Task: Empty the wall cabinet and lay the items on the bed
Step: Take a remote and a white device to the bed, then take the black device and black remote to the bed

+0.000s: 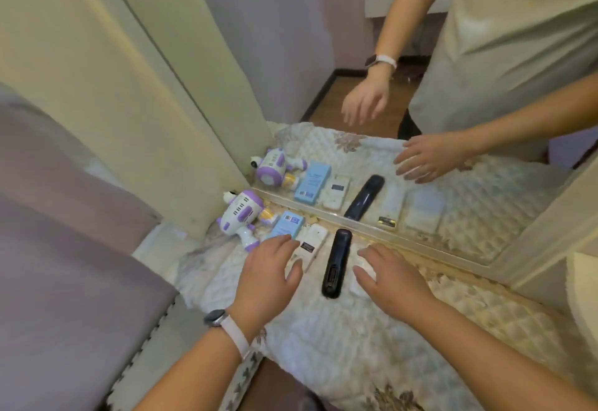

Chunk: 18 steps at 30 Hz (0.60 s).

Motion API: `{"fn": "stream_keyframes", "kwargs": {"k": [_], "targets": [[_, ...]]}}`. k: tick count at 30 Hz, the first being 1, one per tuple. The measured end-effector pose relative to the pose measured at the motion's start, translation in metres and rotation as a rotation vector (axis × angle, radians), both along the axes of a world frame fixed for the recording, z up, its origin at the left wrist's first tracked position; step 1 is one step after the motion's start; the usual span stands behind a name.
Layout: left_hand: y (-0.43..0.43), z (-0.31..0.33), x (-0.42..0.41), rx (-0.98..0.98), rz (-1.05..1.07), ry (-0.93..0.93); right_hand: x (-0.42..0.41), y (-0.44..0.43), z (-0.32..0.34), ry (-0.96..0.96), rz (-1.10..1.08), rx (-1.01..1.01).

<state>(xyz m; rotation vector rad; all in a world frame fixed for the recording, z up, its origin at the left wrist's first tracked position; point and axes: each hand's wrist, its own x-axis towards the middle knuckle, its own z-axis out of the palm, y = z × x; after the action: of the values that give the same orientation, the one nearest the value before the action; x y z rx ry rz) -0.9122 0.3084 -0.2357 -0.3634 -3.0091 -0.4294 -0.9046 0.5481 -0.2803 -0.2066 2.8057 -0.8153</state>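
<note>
A row of items lies on the quilted bed cover (339,346), along a mirror's lower edge. From left: a white and purple toy gun (241,216), a light blue box (288,223), a white remote (311,245), a black remote (336,263) and a white object (357,282) partly under my right hand. My left hand (267,276), with a watch on its wrist, hovers with spread fingers over the blue box and white remote. My right hand (390,278) lies flat, fingers apart, on the white object. Neither hand grips anything.
A mirror (453,190) stands against the bed and repeats the items, my hands and my body. A cream curtain (145,103) hangs at the left. A grey-purple padded headboard (64,248) fills the lower left. Wooden floor (356,99) shows in the reflection.
</note>
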Motion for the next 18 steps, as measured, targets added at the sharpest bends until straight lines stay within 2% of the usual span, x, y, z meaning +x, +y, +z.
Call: {"fn": "stream_keyframes", "kwargs": {"k": [2,7,13,18], "targets": [[-0.023,0.014,0.016,-0.078,0.012,0.083,-0.002,-0.021,0.024,0.090,0.111,0.027],[-0.084,0.033,0.069,-0.212,0.080,0.142,0.007,-0.081,0.062,0.304,0.340,0.041],[-0.150,0.051,0.164,-0.232,0.281,0.170,0.052,-0.174,0.091,0.455,0.618,0.064],[-0.210,0.065,0.275,-0.222,0.471,0.211,0.124,-0.269,0.105,0.509,0.849,0.049]]}}
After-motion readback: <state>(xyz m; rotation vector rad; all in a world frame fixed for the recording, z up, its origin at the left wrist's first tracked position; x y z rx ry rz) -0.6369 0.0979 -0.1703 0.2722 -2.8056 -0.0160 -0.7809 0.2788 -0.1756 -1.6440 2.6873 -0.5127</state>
